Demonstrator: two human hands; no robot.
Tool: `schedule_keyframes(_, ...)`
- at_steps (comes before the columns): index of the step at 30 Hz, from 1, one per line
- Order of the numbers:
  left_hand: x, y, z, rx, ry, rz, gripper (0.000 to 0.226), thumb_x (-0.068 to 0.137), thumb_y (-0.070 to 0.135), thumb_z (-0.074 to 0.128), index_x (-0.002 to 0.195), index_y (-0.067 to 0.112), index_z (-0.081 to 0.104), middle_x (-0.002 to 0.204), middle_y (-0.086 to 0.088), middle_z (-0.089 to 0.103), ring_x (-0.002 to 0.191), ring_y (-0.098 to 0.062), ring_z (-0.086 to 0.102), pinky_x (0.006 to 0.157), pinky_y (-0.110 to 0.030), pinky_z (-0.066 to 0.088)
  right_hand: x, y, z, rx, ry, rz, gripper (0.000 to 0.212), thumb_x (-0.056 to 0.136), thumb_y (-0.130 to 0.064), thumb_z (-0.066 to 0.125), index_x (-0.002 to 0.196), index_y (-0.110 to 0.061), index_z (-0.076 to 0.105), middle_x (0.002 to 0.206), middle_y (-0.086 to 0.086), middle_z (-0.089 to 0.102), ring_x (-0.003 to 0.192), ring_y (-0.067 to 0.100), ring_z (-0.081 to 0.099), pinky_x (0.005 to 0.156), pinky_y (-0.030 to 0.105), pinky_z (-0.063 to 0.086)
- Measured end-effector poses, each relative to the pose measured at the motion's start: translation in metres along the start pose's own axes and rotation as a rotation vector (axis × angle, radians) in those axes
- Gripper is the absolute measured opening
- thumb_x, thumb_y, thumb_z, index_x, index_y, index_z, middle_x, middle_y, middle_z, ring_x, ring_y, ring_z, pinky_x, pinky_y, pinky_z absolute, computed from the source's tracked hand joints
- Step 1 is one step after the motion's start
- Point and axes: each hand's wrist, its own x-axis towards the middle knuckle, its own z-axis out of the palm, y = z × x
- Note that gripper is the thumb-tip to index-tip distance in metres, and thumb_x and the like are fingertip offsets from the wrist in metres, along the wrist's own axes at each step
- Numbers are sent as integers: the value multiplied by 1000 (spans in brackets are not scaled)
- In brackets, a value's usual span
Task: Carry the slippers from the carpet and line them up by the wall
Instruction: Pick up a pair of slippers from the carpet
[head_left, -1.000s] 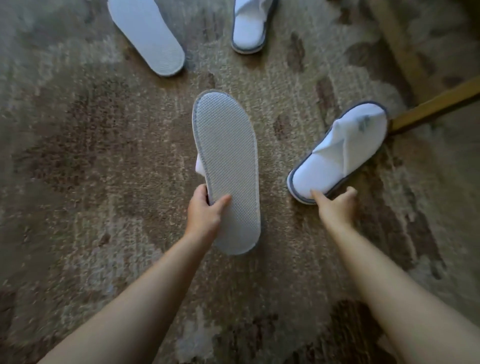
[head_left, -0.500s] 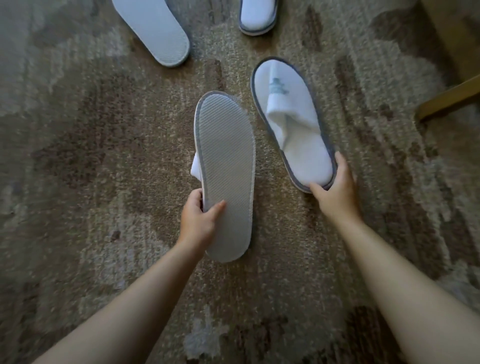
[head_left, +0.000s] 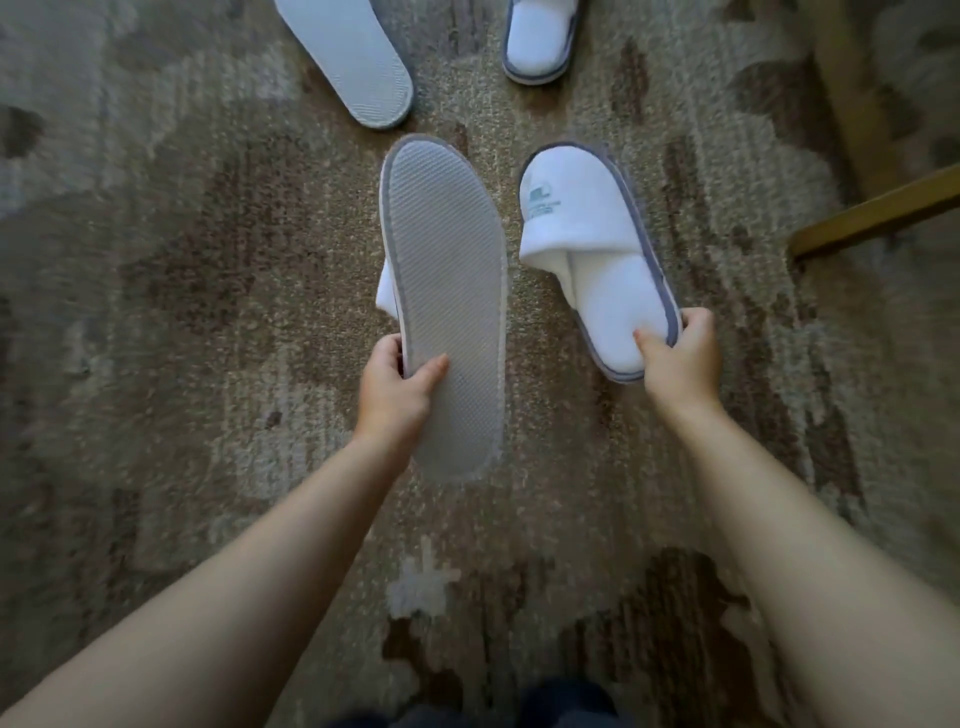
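My left hand (head_left: 397, 389) grips a white slipper turned sole up (head_left: 447, 291), its grey ribbed sole facing me, held above the carpet. My right hand (head_left: 680, 364) pinches the heel of a second white slipper (head_left: 592, 244), upright with a grey rim and a small teal logo on the toe. Farther ahead, a third slipper lies sole up (head_left: 348, 57) at the top left and a fourth, upright slipper (head_left: 540, 41) lies at the top middle, both on the carpet and partly cut off by the frame.
A brown and beige patterned carpet (head_left: 182, 312) covers the floor. Wooden furniture legs or rails (head_left: 878, 208) stand at the right. Dark clothing shows at the bottom edge.
My right hand closed on the heel of the upright slipper, swung it round so its toe points away, and lifted it beside the sole-up slipper in my left hand.
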Motion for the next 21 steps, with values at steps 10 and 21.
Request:
schedule_keyframes(10,-182,254,-90,38,26,-11,16,84,15,54,99,13,49,92,3,57,83,-15,55,70,-30,45,-146,-238,-191,208,-43,-19,26,84,-10,54,106,0,45,92,4,48,80,14,48,50,10,36)
schedule_keyframes(21,-300,501,-106,-153,-161,192,16,80,12,58,79,27,53,85,6,61,77,-12,59,66,-30,49,-219,-430,-387,474,227,-44,19,81,-11,59,95,-14,48,80,-10,52,71,-1,50,51,-2,39)
